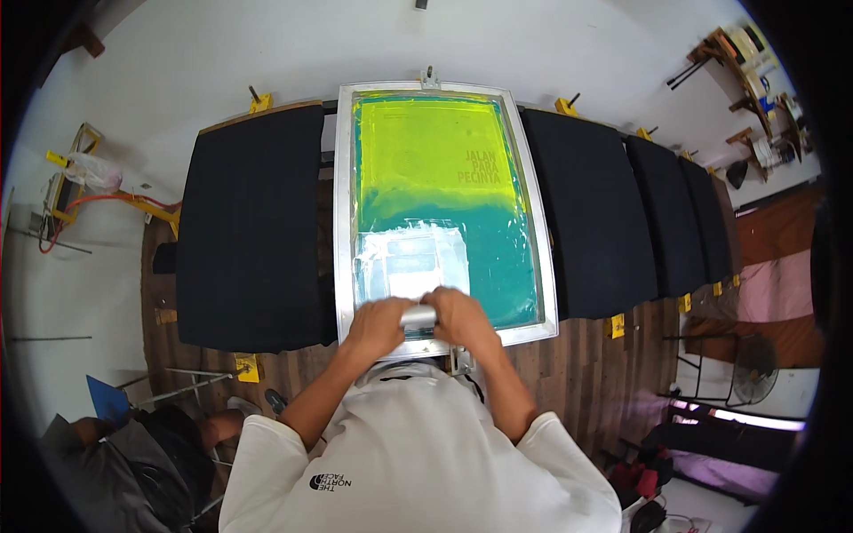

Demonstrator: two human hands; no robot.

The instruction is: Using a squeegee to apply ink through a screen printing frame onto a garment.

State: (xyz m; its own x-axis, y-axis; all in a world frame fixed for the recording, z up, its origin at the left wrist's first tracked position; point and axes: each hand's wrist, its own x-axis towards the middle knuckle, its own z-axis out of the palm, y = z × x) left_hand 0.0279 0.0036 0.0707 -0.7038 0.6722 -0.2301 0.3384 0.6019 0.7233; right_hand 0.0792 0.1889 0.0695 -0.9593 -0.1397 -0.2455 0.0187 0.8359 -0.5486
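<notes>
A screen-printing frame [535,213] with an aluminium border lies in front of me, its mesh yellow-green at the top and teal lower down, with white ink [413,250] smeared over a rectangle at the lower left. At the near end of the mesh, my left hand [378,324] and my right hand [458,315] are both closed around a silver squeegee [417,314], one on each side of its handle. The squeegee's blade is mostly hidden by its handle and my hands.
Boards covered in black cloth [249,222] flank the frame, with yellow brackets [616,326] along their edges. A seated person [138,453] in dark clothing is at the lower left. A standing fan [755,369] is at the right, and wooden shelves [720,67] hang at the upper right.
</notes>
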